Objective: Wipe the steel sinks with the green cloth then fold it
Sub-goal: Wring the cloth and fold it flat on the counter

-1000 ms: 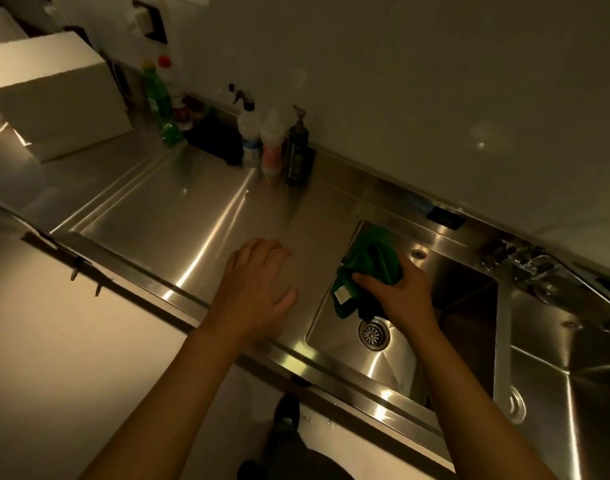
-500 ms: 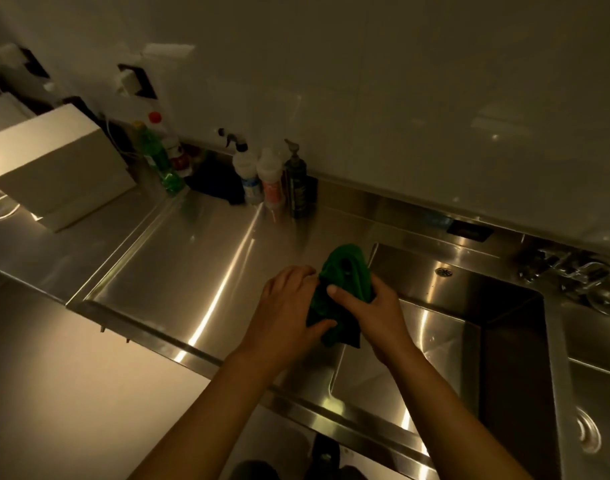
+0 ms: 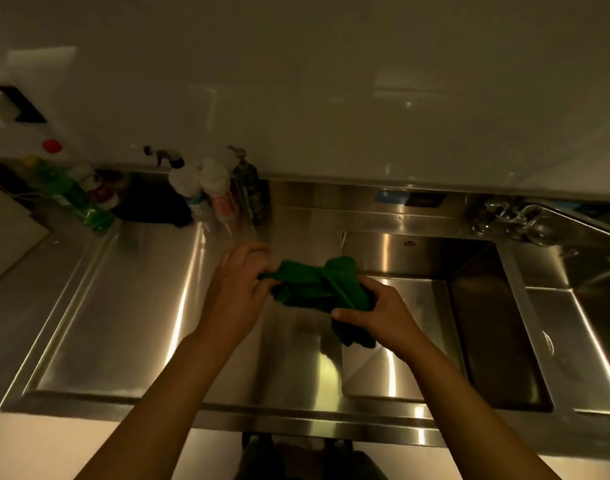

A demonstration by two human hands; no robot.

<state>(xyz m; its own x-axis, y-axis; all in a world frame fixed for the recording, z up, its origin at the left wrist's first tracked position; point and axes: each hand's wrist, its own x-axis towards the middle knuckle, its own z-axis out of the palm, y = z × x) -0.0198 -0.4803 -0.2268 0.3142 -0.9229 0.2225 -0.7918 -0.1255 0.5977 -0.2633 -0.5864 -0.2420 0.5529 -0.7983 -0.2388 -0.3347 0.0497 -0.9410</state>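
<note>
Stretched wider now, green cloth (image 3: 319,287) is pinched by left hand (image 3: 236,292) and right hand (image 3: 379,315).

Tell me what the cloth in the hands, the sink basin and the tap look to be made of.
Green cloth: soft woven or microfibre fabric, matte; it bunches and droops between the left hand and right hand.
Sink basin: stainless steel by its look, brushed; streaked bright reflections.
Tap: polished metal, probably chromed; sharp mirror-like glints, though it is blurred.
</note>
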